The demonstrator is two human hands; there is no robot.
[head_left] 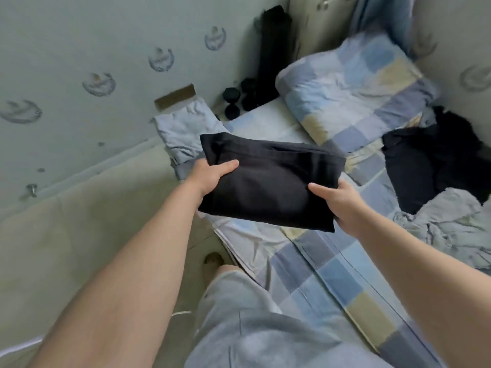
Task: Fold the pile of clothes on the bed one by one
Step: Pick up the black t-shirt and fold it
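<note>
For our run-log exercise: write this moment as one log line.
step: carrying folded black garment | left hand: gripping | right hand: gripping | unfolded pile: on bed

Fingers of both hands vanish beneath the folded black cloth bundle (pixel 268 181); the dark crumpled clothes pile (pixel 435 160) runs off the right edge, details blurred.

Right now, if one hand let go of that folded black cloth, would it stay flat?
Probably not. The folded black garment looks soft and already sags between the left hand and right hand. It would likely droop and unfold. It seems light.
</note>
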